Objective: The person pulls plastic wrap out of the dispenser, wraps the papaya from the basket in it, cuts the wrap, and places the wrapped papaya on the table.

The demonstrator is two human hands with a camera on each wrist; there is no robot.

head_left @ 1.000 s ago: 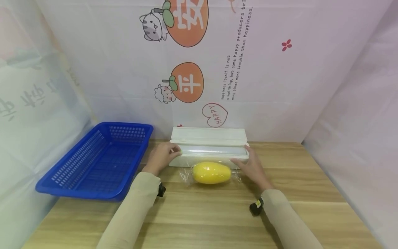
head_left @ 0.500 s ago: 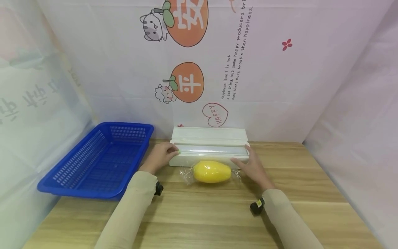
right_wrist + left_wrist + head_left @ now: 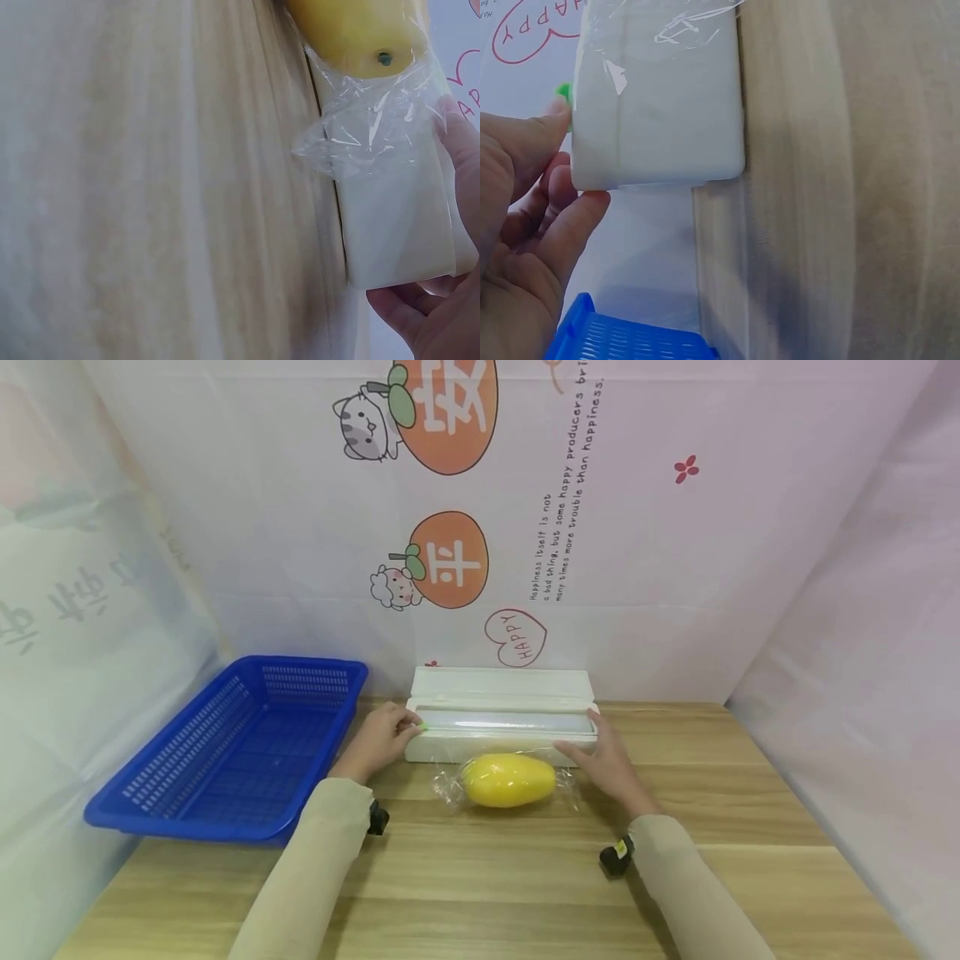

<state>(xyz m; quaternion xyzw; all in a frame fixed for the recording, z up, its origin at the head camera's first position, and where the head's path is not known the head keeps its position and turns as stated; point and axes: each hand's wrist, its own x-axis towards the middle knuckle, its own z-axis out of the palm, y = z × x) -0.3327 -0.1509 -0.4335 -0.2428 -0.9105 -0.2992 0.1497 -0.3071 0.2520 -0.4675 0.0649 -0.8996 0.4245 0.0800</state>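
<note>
A white cling film dispenser (image 3: 487, 750) lies at the back of the table, its lid (image 3: 502, 683) raised and a roll of clear film (image 3: 517, 722) inside. At its left end my left hand (image 3: 381, 739) pinches the small green slider cutter (image 3: 563, 91); in the left wrist view the thumb is on the slider and a fingertip touches the box's end. My right hand (image 3: 609, 764) grips the right end, thumb at the top front edge and fingers round the end. Against the front lies a yellow oval fruit (image 3: 510, 780) wrapped in cling film (image 3: 375, 135), loose film bunched at both ends.
A blue plastic basket (image 3: 300, 793) with slotted sides stands on the left, close by my left forearm. Printed white cloth (image 3: 645, 585) hangs behind and on both sides of the wooden table (image 3: 480, 877).
My left hand has slid slightly left with the green slider cutter, to the left end of the dispenser. The right hand keeps its grip, and the wrapped fruit stays in front.
</note>
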